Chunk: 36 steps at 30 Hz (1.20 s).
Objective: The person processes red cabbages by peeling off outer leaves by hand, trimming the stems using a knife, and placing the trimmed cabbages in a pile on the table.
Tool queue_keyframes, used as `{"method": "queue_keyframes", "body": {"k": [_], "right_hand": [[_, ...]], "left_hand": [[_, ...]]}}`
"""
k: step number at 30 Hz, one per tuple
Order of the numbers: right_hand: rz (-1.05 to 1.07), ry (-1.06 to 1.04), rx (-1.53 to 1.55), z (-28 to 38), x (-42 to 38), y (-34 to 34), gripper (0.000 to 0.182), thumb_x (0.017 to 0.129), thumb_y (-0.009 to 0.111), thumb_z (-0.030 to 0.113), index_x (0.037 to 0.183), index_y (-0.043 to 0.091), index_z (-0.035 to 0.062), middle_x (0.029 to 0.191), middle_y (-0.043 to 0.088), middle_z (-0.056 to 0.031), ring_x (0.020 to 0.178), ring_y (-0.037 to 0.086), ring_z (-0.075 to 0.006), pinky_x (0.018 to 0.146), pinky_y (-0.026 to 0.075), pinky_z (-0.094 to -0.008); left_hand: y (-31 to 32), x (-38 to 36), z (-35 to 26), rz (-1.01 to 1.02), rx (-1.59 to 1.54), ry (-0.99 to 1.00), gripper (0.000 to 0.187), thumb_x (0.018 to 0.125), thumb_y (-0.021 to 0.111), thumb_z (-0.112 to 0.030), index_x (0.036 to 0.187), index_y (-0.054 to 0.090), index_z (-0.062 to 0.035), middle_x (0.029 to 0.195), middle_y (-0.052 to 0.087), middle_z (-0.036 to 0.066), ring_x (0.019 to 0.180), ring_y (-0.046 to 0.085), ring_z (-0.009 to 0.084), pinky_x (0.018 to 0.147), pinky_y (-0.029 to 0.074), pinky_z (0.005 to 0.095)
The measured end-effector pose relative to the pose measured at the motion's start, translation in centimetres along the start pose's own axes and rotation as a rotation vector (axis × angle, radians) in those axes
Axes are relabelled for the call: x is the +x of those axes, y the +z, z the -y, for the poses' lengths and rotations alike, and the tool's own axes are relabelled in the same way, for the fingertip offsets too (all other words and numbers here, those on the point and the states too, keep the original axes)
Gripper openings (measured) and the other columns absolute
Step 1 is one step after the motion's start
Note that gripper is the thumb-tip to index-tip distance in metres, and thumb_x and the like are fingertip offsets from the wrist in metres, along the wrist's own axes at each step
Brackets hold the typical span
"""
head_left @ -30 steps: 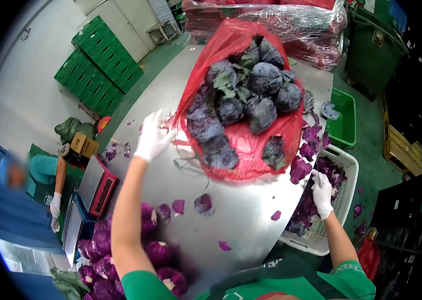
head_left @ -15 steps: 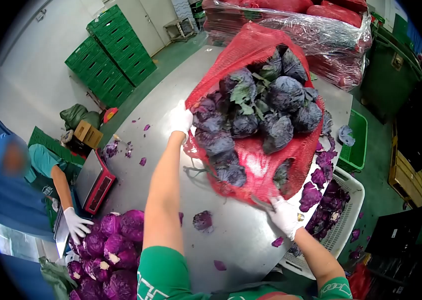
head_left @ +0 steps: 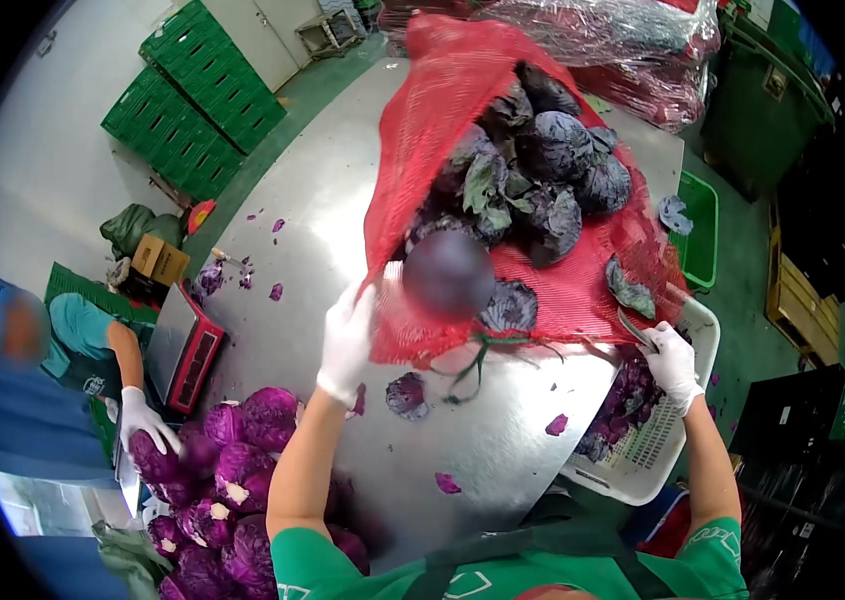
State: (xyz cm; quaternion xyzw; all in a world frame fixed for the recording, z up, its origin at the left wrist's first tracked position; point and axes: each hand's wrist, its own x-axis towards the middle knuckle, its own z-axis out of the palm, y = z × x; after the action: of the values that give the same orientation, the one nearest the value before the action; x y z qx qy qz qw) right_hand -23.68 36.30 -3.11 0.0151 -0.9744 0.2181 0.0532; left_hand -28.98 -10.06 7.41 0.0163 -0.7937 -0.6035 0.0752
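A red mesh bag (head_left: pixel 408 130) lies with its mouth toward me on the metal table (head_left: pixel 443 430), full of dark purple cabbages (head_left: pixel 555 147). My gloved left hand (head_left: pixel 348 335) grips the bag's edge at the left of the mouth. Beside it, one cabbage (head_left: pixel 449 275) is blurred by motion. At the right of the mouth, my gloved right hand (head_left: pixel 674 362) is closed on a knife with a dark curved blade, touching the bag's edge. A green tie (head_left: pixel 481 352) hangs from the mesh between my hands.
A white basket (head_left: pixel 708 370) of leaf scraps stands at the right, with a green crate (head_left: pixel 708 230) behind it. Trimmed cabbages (head_left: pixel 243 470) are piled at the lower left. There a co-worker's gloved hand (head_left: pixel 148 420) touches one, near a red scale (head_left: pixel 205 350).
Both my hands have spread the bag's mouth wider, the right moving up and right, the left downward. A cabbage has rolled toward the opening. The co-worker's hand now rests on a cabbage.
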Motion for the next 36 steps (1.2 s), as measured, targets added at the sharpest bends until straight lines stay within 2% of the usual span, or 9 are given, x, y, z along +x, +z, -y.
{"method": "queue_keyframes", "body": {"k": [8, 12, 18, 21, 23, 27, 31, 34, 36], "right_hand": [[0.133, -0.109, 0.305, 5.4, -3.7, 5.5, 0.037, 0.082, 0.073, 0.015, 0.119, 0.066, 0.0133, 0.114, 0.062, -0.0116, 0.100, 0.064, -0.0312, 0.087, 0.054, -0.0360], [-0.124, -0.194, 0.288, 8.1, -3.5, 6.6, 0.053, 0.077, 0.070, 0.009, 0.129, 0.061, 0.0175, 0.122, 0.059, -0.0109, 0.097, 0.062, -0.0296, 0.081, 0.053, -0.0408], [0.136, -0.515, 0.199, 11.1, -9.0, 8.1, 0.059, 0.078, 0.067, 0.015, 0.136, 0.057, 0.0213, 0.132, 0.054, -0.0162, 0.114, 0.059, -0.0371, 0.086, 0.052, -0.0469], [0.227, -0.427, 0.141, 9.1, -10.4, 10.6, 0.053, 0.078, 0.066, 0.015, 0.130, 0.060, 0.0169, 0.129, 0.057, -0.0178, 0.118, 0.057, -0.0392, 0.087, 0.053, -0.0478], [0.235, -0.156, 0.116, 5.5, -10.5, 10.7, 0.045, 0.080, 0.065, 0.015, 0.125, 0.062, 0.0140, 0.130, 0.058, -0.0162, 0.116, 0.059, -0.0358, 0.089, 0.054, -0.0447], [-0.147, 0.103, -0.003, -1.4, -8.2, 6.1, 0.030, 0.090, 0.061, 0.012, 0.120, 0.064, 0.0108, 0.125, 0.062, -0.0118, 0.107, 0.063, -0.0315, 0.087, 0.054, -0.0399], [-0.179, 0.198, 0.191, -3.6, -9.9, 4.1, 0.028, 0.092, 0.063, 0.010, 0.120, 0.063, 0.0074, 0.113, 0.063, -0.0121, 0.096, 0.065, -0.0304, 0.085, 0.052, -0.0351], [-0.101, 0.279, 0.414, -2.4, -12.0, 4.1, 0.019, 0.092, 0.063, 0.007, 0.110, 0.067, 0.0042, 0.104, 0.065, -0.0099, 0.088, 0.065, -0.0227, 0.080, 0.051, -0.0317], [-0.101, 0.241, 0.512, -0.3, -12.1, 3.4, 0.018, 0.092, 0.062, 0.005, 0.109, 0.067, 0.0039, 0.100, 0.065, -0.0086, 0.084, 0.064, -0.0201, 0.077, 0.051, -0.0299]], "left_hand": [[-11.4, 9.4, 10.0, -0.420, 0.557, 0.060, 0.039, 0.104, 0.043, -0.029, 0.112, 0.062, 0.0046, 0.099, 0.067, 0.021, 0.090, 0.063, 0.0356, 0.084, 0.048, 0.0403], [-9.9, 11.1, 16.5, -0.195, 0.958, -0.194, 0.043, 0.103, 0.041, -0.034, 0.115, 0.059, 0.0035, 0.109, 0.062, 0.029, 0.105, 0.058, 0.0458, 0.089, 0.047, 0.0446], [-8.0, 7.0, 16.3, -0.215, 0.226, -0.632, 0.050, 0.094, 0.063, -0.022, 0.135, 0.042, -0.0034, 0.111, 0.061, 0.013, 0.097, 0.061, 0.0254, 0.086, 0.049, 0.0402], [-8.3, 5.6, 14.1, -0.527, 0.983, -0.200, 0.050, 0.088, 0.069, -0.019, 0.131, 0.047, -0.0044, 0.108, 0.062, 0.014, 0.094, 0.061, 0.0271, 0.085, 0.049, 0.0400], [-4.2, 3.8, 5.4, -0.500, 1.049, 0.570, 0.041, 0.083, 0.068, -0.016, 0.120, 0.055, -0.0044, 0.111, 0.060, 0.017, 0.097, 0.060, 0.0355, 0.092, 0.046, 0.0450], [4.9, 2.4, 1.9, 0.284, 0.763, 0.838, 0.018, 0.092, 0.058, -0.006, 0.107, 0.067, -0.0032, 0.103, 0.068, 0.015, 0.095, 0.065, 0.0307, 0.089, 0.051, 0.0383], [8.0, 5.1, -2.4, 0.407, 1.276, 0.122, 0.036, 0.100, 0.050, -0.023, 0.124, 0.059, 0.0016, 0.125, 0.062, 0.019, 0.117, 0.057, 0.0336, 0.105, 0.042, 0.0372], [4.4, 10.0, 7.6, 0.298, 0.129, -0.533, 0.054, 0.105, 0.041, -0.038, 0.139, 0.049, 0.0035, 0.139, 0.056, 0.017, 0.124, 0.054, 0.0241, 0.111, 0.036, 0.0323], [5.1, 8.0, 5.1, 0.358, 0.171, -0.409, 0.056, 0.103, 0.048, -0.040, 0.140, 0.047, 0.0021, 0.139, 0.054, 0.015, 0.125, 0.051, 0.0215, 0.109, 0.036, 0.0333]]}}
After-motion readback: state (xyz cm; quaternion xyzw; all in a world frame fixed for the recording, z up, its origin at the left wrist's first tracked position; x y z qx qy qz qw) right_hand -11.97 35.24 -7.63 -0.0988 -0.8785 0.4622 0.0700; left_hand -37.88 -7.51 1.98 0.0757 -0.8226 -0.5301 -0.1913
